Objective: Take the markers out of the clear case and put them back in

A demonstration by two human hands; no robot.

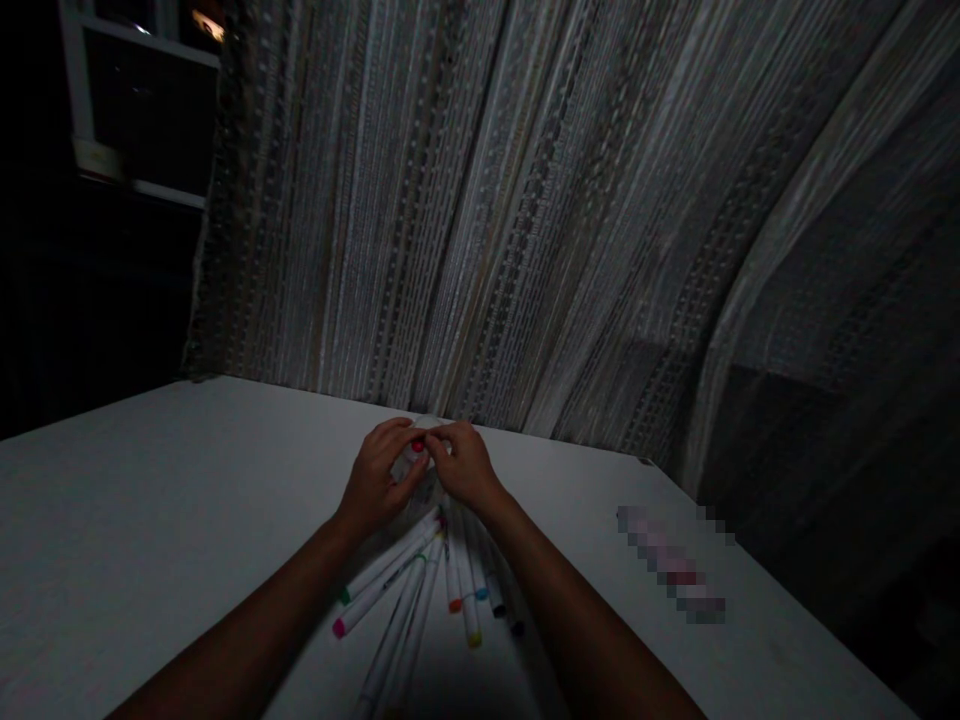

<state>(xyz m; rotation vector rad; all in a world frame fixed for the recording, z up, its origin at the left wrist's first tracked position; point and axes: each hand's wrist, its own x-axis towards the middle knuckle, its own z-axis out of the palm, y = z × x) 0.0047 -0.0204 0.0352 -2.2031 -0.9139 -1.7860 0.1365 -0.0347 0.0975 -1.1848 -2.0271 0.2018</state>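
Observation:
My left hand [381, 466] and my right hand [463, 466] meet near the far edge of the white table. Both are closed around a see-through, plastic-looking object [424, 488], whose exact kind is hard to make out in the dim light. A small round red piece [418, 445] shows between my fingers. The right thumb and fingertips pinch at the object's upper part, while the left fingers curve along its other side. Just below the hands, several white markers [394, 590] with coloured ends lie fanned out, some partly under my right forearm.
The white tabletop [187, 490] spreads to both sides. A blurred-out pinkish strip [671, 565] lies at the right. A striped grey curtain [465, 220] hangs along the back edge, and a dark window [146, 110] is at the upper left.

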